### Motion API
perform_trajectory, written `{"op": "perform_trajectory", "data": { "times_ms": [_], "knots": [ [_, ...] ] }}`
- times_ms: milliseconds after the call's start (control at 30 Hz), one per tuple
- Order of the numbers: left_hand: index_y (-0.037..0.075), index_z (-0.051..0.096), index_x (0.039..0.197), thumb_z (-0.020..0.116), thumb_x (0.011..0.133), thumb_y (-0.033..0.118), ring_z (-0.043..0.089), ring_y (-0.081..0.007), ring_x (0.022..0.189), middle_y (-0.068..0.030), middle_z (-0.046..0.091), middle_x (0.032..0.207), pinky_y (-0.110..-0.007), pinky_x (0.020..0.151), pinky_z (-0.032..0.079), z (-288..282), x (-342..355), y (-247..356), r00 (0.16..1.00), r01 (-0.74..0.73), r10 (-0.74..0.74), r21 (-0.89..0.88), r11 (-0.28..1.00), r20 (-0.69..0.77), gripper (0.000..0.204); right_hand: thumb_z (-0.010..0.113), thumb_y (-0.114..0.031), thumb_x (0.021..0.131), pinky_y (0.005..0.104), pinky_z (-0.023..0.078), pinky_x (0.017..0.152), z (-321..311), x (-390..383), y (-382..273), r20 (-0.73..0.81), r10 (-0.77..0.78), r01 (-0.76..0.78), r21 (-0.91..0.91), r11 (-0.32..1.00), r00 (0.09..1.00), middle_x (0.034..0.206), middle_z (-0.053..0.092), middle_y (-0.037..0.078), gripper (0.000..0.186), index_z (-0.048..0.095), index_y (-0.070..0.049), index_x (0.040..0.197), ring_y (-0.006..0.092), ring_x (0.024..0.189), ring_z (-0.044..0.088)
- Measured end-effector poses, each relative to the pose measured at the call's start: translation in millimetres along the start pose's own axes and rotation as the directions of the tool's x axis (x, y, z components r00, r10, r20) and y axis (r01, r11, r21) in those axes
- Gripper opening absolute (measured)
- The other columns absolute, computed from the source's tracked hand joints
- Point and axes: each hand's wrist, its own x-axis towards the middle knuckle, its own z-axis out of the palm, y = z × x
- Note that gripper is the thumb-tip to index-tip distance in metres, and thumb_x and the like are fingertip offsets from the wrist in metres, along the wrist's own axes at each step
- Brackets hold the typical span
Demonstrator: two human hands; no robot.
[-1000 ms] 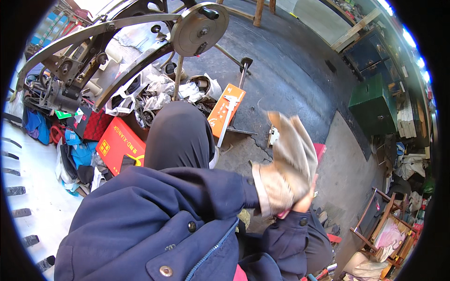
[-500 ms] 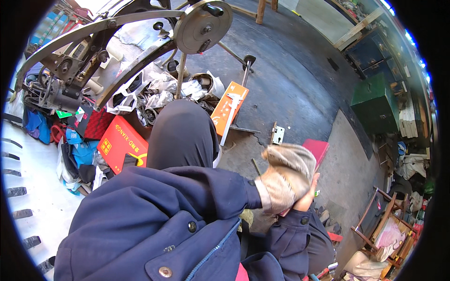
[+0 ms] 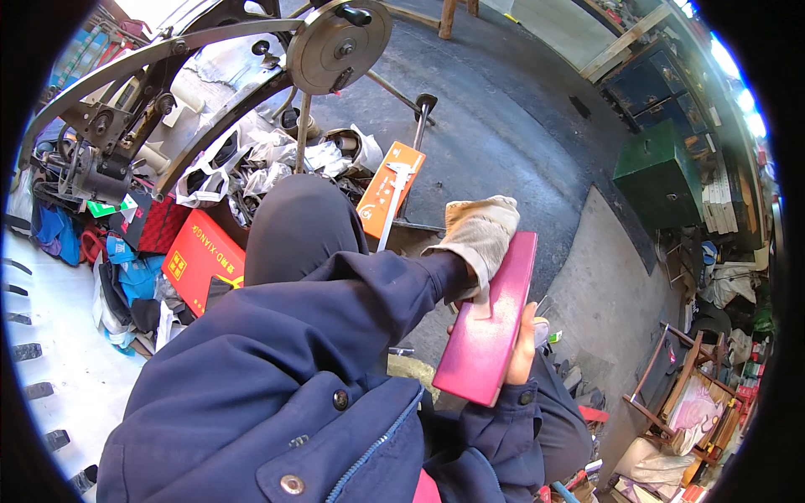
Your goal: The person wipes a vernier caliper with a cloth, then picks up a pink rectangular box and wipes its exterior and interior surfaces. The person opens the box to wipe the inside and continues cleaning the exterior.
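My left hand (image 3: 475, 239) is covered by a beige cloth, perhaps a glove, so its fingers are hidden. It is over the upper left edge of a long magenta block or case (image 3: 478, 344), with a loose strip of the fabric hanging onto the surface. My right hand (image 3: 524, 344) grips the case from its right side, fingers curled along the edge and underneath.
A metal hand-crank machine (image 3: 340, 50) stands upper left. Below are bagged parts (image 3: 268, 176), a red box (image 3: 201, 260), and an orange box (image 3: 390, 189) with a caliper on it. A green cabinet (image 3: 654, 172) and folding wooden stool (image 3: 688, 386) are at right.
The cloth-covered left hand has moved up and left, uncovering most of the magenta case. The case now shows broadly in my right hand, slightly lower.
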Motion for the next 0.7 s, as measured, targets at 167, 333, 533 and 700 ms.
{"op": "perform_trajectory", "data": {
  "times_ms": [167,333,533,700],
  "knots": [
    [0.005,0.066,0.084,0.044,0.090,0.011,0.068,-0.0248,0.077,-0.0135,0.067,0.082,-0.037,0.071,0.053,14.2,18.7,-28.0,0.922,0.059,0.007,0.157,0.986,-0.387,0.024,0.034,-0.067,0.099,0.0473,0.059,0.081,9.8,-9.8,-16.3,0.120,-0.112,0.098,0.115,0.989,0.986,0.133,0.055,0.025,0.084,0.038,0.002,0.146,0.0357,0.104,0.065],
    [0.016,0.069,0.089,0.064,0.079,0.023,0.069,-0.0238,0.078,-0.0108,0.070,0.089,-0.036,0.068,0.052,38.7,-0.1,-32.0,0.968,0.212,-0.218,-0.054,0.976,-0.127,0.014,0.035,-0.063,0.101,0.0538,0.058,0.087,-5.5,-9.3,-20.7,-0.018,-0.327,0.327,0.066,0.943,0.945,0.137,0.053,0.022,0.077,0.037,-0.002,0.148,0.0348,0.122,0.057],
    [0.016,0.061,0.102,0.051,0.095,0.028,0.065,-0.0224,0.077,-0.0110,0.066,0.092,-0.039,0.066,0.051,82.0,-1.5,3.2,0.967,0.253,-0.204,-0.640,0.726,0.151,0.017,0.070,-0.023,0.094,0.0295,0.039,0.102,-31.8,13.3,-13.0,-0.257,-0.753,0.463,-0.655,0.597,0.606,0.129,0.054,0.012,0.068,0.036,0.002,0.147,0.0178,0.118,0.053],
    [0.017,0.052,0.132,0.030,0.107,0.049,0.066,-0.0283,0.099,-0.0173,0.063,0.118,-0.044,0.084,0.055,31.6,-31.8,30.1,0.646,0.621,-0.130,-0.617,-0.483,0.752,0.046,0.065,-0.019,0.096,0.0344,0.045,0.099,-26.2,9.5,-10.1,-0.294,-0.691,0.514,-0.493,0.702,0.661,0.134,0.056,0.015,0.062,0.037,0.000,0.148,0.0215,0.119,0.056]
  ]
}}
